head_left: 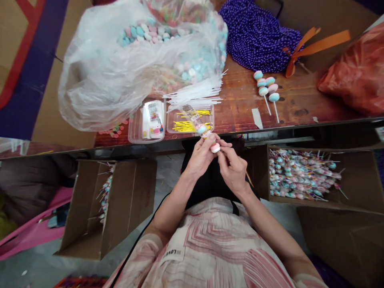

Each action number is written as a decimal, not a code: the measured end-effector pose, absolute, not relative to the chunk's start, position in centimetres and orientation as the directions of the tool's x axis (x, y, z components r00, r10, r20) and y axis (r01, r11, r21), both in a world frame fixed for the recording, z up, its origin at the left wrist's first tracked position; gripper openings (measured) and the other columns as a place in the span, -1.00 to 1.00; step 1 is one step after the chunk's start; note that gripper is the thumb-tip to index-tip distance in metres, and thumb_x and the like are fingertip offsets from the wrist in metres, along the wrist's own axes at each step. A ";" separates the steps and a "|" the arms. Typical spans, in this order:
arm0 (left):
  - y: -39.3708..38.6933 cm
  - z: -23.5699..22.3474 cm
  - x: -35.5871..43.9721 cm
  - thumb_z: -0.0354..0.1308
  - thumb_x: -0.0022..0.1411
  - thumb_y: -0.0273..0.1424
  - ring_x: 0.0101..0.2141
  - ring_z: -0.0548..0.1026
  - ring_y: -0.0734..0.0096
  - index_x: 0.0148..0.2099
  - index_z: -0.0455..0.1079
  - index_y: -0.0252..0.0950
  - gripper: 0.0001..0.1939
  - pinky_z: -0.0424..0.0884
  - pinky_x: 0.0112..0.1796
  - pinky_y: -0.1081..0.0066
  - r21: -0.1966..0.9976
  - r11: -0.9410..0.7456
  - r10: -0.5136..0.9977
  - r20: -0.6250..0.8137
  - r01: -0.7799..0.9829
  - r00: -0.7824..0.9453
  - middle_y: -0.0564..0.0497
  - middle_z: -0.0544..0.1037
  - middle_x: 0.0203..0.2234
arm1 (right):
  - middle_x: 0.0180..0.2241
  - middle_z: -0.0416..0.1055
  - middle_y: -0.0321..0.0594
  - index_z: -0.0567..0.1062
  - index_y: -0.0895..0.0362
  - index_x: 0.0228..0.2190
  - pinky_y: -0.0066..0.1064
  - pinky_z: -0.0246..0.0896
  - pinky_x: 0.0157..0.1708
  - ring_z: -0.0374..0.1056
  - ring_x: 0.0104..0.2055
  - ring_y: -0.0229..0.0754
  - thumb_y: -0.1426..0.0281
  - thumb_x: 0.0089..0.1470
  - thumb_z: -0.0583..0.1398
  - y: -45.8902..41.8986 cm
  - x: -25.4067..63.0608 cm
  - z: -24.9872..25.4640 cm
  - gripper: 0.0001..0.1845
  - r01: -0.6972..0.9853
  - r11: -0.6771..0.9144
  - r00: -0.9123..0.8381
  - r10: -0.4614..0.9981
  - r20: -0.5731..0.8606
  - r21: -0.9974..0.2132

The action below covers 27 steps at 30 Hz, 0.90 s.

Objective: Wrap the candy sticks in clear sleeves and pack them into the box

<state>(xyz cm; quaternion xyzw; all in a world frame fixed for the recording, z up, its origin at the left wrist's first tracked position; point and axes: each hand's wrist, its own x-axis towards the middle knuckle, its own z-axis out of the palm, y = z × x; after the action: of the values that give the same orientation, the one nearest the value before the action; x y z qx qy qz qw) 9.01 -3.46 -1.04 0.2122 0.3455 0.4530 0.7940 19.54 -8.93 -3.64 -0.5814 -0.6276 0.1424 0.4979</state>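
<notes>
A candy skewer (215, 148) of round pastel marshmallow pieces is held over the table's front edge. Its upper part sits in a clear printed wrapper (192, 113) that reaches over the tray of yellow ties (189, 125). My left hand (199, 156) is closed around the skewer's middle, thumb on top. Just below the lowest white-and-red piece, the fingers of my right hand (233, 166) are pinched together; what lies between them is too small to make out. Beside the yellow ties, a clear tub (132, 134) holds a stack of printed wrappers (153, 120).
White sticks (195, 94) lie behind the trays, before a large plastic bag (99, 76) of candies. Unwrapped skewers (273, 96), purple cord (261, 36) and a red bag (357, 76) are to the right. Cardboard boxes (360, 176) with finished skewers stand below on both sides.
</notes>
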 end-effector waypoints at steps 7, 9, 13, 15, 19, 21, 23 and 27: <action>-3.8 -1.7 8.8 0.26 0.22 -0.06 -0.09 0.61 0.14 -0.15 0.47 -0.30 -0.62 0.49 -0.30 0.41 0.723 0.480 0.863 -0.289 -0.496 0.414 -0.16 0.65 -0.16 | -0.60 0.34 -0.41 0.50 0.12 -0.31 -0.51 0.15 -0.56 0.24 -0.60 -0.37 0.35 0.23 0.18 -9.2 18.9 -2.8 -0.88 0.176 0.099 0.242 0.960 0.141 -0.979; -3.8 -1.6 8.8 0.26 0.21 -0.04 -0.10 0.61 0.15 -0.13 0.48 -0.30 -0.58 0.46 -0.37 0.46 0.729 0.468 0.870 -0.283 -0.499 0.404 -0.18 0.65 -0.15 | -0.63 0.30 -0.43 0.48 0.12 -0.35 -0.52 0.10 -0.59 0.17 -0.63 -0.39 0.30 0.21 0.21 -9.0 18.7 -2.4 -0.85 0.035 0.042 0.247 0.968 0.049 -0.999; -3.6 -1.3 9.0 0.27 0.19 -0.02 -0.22 0.63 0.23 -0.12 0.49 -0.32 -0.55 0.37 -0.48 0.52 0.742 0.472 0.870 -0.306 -0.476 0.386 -0.20 0.65 -0.15 | -0.65 0.28 -0.44 0.49 0.13 -0.39 -0.52 -0.02 -0.64 0.06 -0.67 -0.42 0.23 0.18 0.25 -8.6 18.5 -2.0 -0.78 -0.143 -0.050 0.244 0.966 -0.084 -0.988; -3.6 -1.2 9.1 0.28 0.18 -0.01 -0.36 0.60 0.36 -0.15 0.51 -0.32 -0.55 0.33 -0.54 0.52 0.748 0.466 0.873 -0.299 -0.473 0.386 -0.19 0.66 -0.16 | -0.65 0.29 -0.44 0.49 0.13 -0.39 -0.52 -0.03 -0.64 0.05 -0.67 -0.42 0.23 0.17 0.26 -8.4 18.5 -1.9 -0.78 -0.155 -0.047 0.252 0.964 -0.086 -0.987; -3.5 -1.0 9.3 0.30 0.15 -0.02 -0.64 0.35 0.64 -0.20 0.55 -0.34 -0.55 0.17 -0.64 0.54 0.771 0.443 0.882 -0.283 -0.459 0.375 -0.10 0.66 -0.32 | -0.63 0.30 -0.41 0.48 0.12 -0.40 -0.51 0.03 -0.62 0.14 -0.63 -0.39 0.22 0.15 0.27 -8.1 18.1 -1.7 -0.78 -0.115 0.014 0.287 0.958 -0.020 -0.993; -3.5 -1.1 9.1 0.31 0.15 -0.04 -0.66 0.30 0.66 -0.22 0.56 -0.35 -0.57 0.18 -0.62 0.55 0.765 0.460 0.873 -0.297 -0.451 0.387 -0.02 0.60 -0.47 | -0.63 0.29 -0.41 0.48 0.12 -0.39 -0.50 0.05 -0.61 0.16 -0.62 -0.38 0.22 0.15 0.26 -7.9 18.1 -1.5 -0.78 -0.117 0.025 0.302 0.953 -0.011 -0.993; -3.4 -1.1 8.6 0.32 0.15 -0.05 -0.63 0.35 0.62 -0.23 0.57 -0.36 -0.58 0.28 -0.56 0.54 0.751 0.490 0.852 -0.305 -0.444 0.424 0.02 0.55 -0.55 | -0.63 0.29 -0.41 0.48 0.12 -0.39 -0.50 0.06 -0.60 0.17 -0.61 -0.38 0.22 0.15 0.27 -7.6 18.4 -1.4 -0.78 -0.119 0.025 0.301 0.953 -0.012 -0.993; -2.9 -0.9 7.4 0.31 0.12 0.02 -0.28 0.61 0.34 -0.11 0.56 -0.34 -0.47 0.49 -0.22 0.41 0.758 0.481 0.854 -0.291 -0.441 0.431 -0.13 0.65 -0.24 | -0.63 0.30 -0.42 0.52 0.13 -0.38 -0.51 0.03 -0.61 0.14 -0.62 -0.40 0.23 0.15 0.28 -7.4 19.6 -1.3 -0.79 -0.101 0.007 0.269 0.963 -0.021 -0.995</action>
<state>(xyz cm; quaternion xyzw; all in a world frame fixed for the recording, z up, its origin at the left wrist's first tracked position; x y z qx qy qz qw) 7.36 -2.92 -0.89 0.3026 0.3410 0.4099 0.7900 19.57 -7.41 -1.30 -0.5393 -0.3996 0.4537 0.5862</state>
